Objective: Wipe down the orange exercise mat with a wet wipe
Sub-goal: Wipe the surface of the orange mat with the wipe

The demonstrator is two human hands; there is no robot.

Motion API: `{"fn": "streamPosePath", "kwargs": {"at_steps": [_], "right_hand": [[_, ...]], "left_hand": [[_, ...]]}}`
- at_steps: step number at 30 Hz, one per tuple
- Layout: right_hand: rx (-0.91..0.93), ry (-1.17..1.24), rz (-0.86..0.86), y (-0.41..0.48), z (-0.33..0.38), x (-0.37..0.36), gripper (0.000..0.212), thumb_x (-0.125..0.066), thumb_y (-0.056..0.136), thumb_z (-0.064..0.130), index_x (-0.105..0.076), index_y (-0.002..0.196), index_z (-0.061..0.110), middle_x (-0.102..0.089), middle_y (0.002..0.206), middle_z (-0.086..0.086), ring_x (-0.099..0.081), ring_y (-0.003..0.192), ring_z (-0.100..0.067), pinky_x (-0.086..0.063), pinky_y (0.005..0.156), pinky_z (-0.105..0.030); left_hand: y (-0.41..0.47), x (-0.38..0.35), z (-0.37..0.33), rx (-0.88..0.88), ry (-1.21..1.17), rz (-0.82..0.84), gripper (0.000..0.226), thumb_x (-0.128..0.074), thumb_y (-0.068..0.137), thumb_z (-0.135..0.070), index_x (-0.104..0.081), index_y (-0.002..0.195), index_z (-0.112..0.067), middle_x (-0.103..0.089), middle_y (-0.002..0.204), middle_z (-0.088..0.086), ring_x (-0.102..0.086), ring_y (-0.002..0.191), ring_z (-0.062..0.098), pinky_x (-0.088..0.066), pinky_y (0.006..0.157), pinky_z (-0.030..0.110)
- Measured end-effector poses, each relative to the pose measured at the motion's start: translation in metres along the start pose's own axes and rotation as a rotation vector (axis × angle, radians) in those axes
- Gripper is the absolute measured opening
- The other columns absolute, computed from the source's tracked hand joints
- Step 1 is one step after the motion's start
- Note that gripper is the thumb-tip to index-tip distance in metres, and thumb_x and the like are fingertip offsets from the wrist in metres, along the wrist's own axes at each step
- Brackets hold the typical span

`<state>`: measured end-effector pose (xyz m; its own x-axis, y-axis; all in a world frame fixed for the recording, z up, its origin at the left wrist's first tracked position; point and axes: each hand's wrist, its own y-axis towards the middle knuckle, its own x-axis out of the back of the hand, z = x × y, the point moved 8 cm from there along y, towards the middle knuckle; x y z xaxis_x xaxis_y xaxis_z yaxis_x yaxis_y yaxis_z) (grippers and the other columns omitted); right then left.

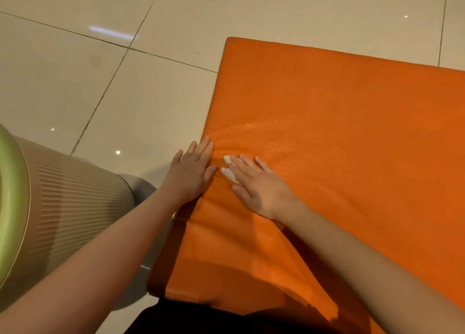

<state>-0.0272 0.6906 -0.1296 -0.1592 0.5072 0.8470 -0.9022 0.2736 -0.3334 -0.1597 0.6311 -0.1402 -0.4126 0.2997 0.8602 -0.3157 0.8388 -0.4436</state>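
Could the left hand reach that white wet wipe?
Probably yes: the left hand rests flat at the edge of the orange padded mat, close beside the white wet wipe, though the right hand covers most of it.

The one camera sits on my head and looks forward and steeply down with a wide angle. It is close: my forearms (100, 245) run in from the bottom edge, and my left hand (191, 172) and right hand (259, 185) lie near mid-frame. The mat (339, 119) fills the right side, tiled floor (100, 69) the upper left.
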Motion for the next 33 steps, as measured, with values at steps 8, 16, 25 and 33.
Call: {"fn": "streamPosePath", "kwargs": {"at_steps": [8,16,25,33], "right_hand": [[0.029,0.115,0.065,-0.027,0.027,-0.01,0.06,-0.029,0.105,0.043,-0.014,0.157,0.018,-0.002,0.164,0.004,0.005,0.15,-0.01,0.016,0.115,-0.023],[-0.021,0.198,0.09,-0.033,0.042,-0.012,0.06,-0.029,0.105,0.043,-0.013,0.157,0.016,0.0,0.164,0.003,0.004,0.15,-0.011,0.01,0.118,-0.024],[-0.048,0.153,0.109,-0.039,0.034,-0.015,0.059,-0.023,0.105,0.046,-0.013,0.157,0.019,-0.001,0.164,0.003,0.004,0.15,-0.01,0.011,0.118,-0.025],[-0.006,0.127,0.159,-0.061,0.038,-0.017,0.062,-0.023,0.104,0.049,-0.009,0.157,0.021,0.0,0.164,0.004,0.004,0.15,-0.01,0.008,0.119,-0.026]], "left_hand": [[-0.019,-0.005,0.0,0.018,-0.074,-0.006,0.057,-0.026,0.106,-0.038,-0.007,0.157,-0.021,0.001,0.165,-0.004,-0.002,0.151,0.021,-0.006,0.121,0.044],[-0.017,-0.009,0.002,0.015,-0.027,-0.007,0.058,-0.024,0.105,-0.04,-0.004,0.157,-0.022,0.002,0.165,-0.004,-0.004,0.151,0.022,-0.008,0.12,0.046],[-0.029,-0.007,-0.002,0.034,-0.06,-0.043,0.057,-0.029,0.106,-0.036,-0.01,0.157,-0.02,-0.003,0.165,-0.003,-0.004,0.151,0.022,-0.005,0.12,0.045],[-0.036,-0.011,-0.005,0.03,-0.078,-0.019,0.058,-0.031,0.105,-0.037,-0.011,0.157,-0.019,-0.004,0.165,-0.001,-0.006,0.151,0.023,-0.006,0.121,0.047]]}}
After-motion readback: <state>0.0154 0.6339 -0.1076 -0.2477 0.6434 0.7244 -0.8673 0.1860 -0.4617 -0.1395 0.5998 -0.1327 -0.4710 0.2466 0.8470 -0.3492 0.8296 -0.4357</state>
